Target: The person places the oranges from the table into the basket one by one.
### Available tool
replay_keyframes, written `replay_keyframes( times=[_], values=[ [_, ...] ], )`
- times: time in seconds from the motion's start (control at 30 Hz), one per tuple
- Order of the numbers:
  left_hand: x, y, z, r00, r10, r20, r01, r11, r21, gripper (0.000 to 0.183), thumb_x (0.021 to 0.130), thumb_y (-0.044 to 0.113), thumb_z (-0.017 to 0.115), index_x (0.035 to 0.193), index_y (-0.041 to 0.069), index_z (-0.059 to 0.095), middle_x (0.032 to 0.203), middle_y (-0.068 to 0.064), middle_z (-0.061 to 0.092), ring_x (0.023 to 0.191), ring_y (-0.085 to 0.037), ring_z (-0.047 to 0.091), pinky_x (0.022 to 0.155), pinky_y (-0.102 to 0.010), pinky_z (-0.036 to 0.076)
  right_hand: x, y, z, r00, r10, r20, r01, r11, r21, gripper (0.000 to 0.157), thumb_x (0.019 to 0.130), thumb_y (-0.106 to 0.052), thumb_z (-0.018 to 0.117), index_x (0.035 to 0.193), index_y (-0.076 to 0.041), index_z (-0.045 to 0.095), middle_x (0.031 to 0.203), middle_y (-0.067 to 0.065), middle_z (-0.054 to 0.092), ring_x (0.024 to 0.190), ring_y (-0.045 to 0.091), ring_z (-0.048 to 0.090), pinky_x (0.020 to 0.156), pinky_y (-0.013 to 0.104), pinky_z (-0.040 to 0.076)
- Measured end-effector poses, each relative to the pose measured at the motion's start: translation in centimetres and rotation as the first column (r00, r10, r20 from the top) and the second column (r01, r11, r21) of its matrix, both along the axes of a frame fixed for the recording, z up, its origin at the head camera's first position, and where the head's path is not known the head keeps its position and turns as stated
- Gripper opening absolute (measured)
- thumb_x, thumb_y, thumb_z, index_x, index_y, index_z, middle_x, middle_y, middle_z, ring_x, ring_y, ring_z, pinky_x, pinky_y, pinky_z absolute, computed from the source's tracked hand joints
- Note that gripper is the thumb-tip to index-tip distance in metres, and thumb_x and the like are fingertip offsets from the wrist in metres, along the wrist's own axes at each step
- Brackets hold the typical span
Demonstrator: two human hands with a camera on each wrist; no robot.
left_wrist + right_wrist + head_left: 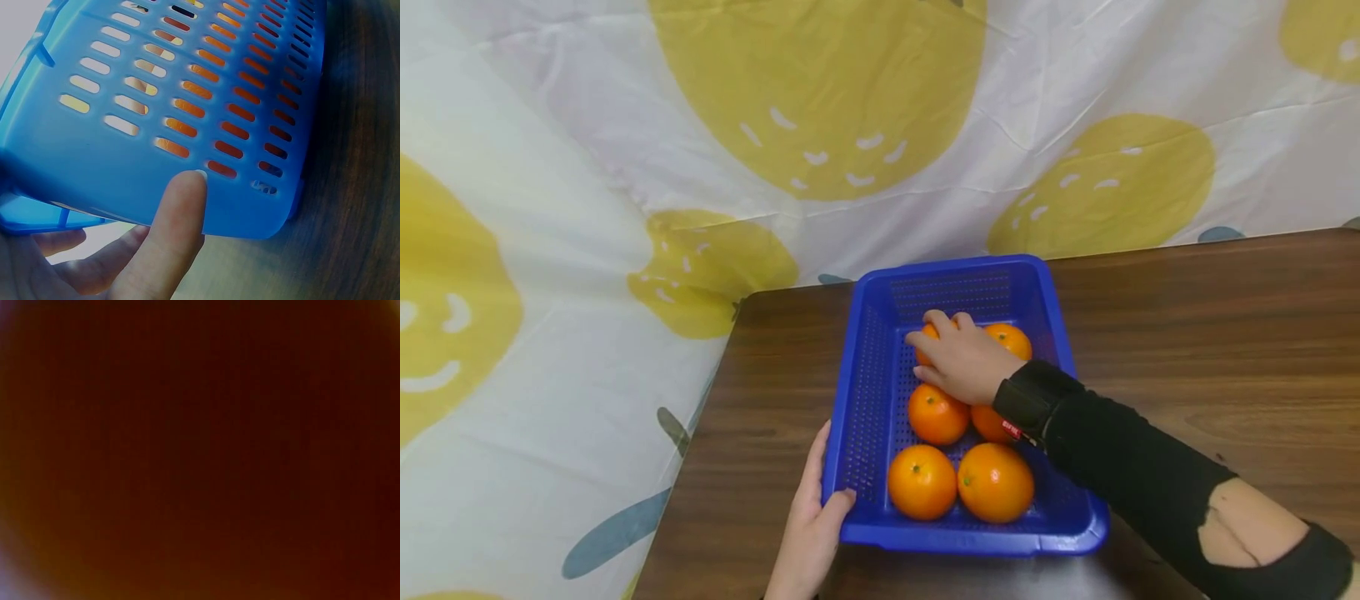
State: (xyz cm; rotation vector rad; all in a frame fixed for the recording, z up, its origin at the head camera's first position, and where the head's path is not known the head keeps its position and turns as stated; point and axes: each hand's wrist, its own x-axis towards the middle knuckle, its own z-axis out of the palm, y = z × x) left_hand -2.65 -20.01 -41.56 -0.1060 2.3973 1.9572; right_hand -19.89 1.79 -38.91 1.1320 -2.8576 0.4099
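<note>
A blue plastic basket (pixel 955 540) with slotted walls holds several oranges. My left hand (pixel 811 521) grips its near left corner; in the left wrist view one fingertip (pixel 186 187) presses the slotted wall and other fingers go behind the rim. Inside the basket, my right hand (pixel 968 360) reaches to the far left orange (pixel 921 357) and curls its fingers over it. Beside that hand lies the far right orange (pixel 1011 338). Nearer are a middle left orange (pixel 937 415), a partly hidden middle right orange (pixel 988 423) and two front oranges (pixel 922 482). The right wrist view is dark and blurred.
The basket stands on a brown wooden table (pixel 1210 333). Behind and left of the table hangs a white cloth (pixel 880 233) with yellow fruit prints. A black sleeve and wrist strap (pixel 1037 398) on the right arm cross the basket's right wall.
</note>
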Motion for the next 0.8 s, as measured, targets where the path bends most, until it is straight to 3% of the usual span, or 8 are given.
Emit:
replay_keyframes(
  times=[0.3,0.8],
  values=[
    [0.2,0.0,0.3,1.0,0.004,0.029,-0.004,1.0,0.0,0.073,0.086,-0.001,0.042,0.144,0.04,0.021,0.15,-0.005,0.028,0.121,-0.022,0.042,0.102,-0.052,0.036,0.1,-0.5,-0.4,1.0,0.001,0.015,-0.002,0.999,0.053,0.042,0.096,-0.037,0.036,0.134,-0.019,0.045,0.137,0.019,0.035,0.107,0.041,0.04,0.089,0.052,0.044],
    [0.2,0.1,0.4,1.0,0.002,0.017,-0.002,1.0,0.007,0.073,0.086,-0.002,0.042,0.144,0.038,0.022,0.149,-0.005,0.029,0.121,-0.022,0.042,0.101,-0.052,0.036,-0.2,-1.0,-1.2,1.0,-0.016,-0.01,0.017,0.996,0.083,0.038,0.096,-0.031,0.035,0.129,-0.02,0.05,0.132,0.017,0.04,0.1,0.038,0.042,0.08,0.05,0.047]
  ],
)
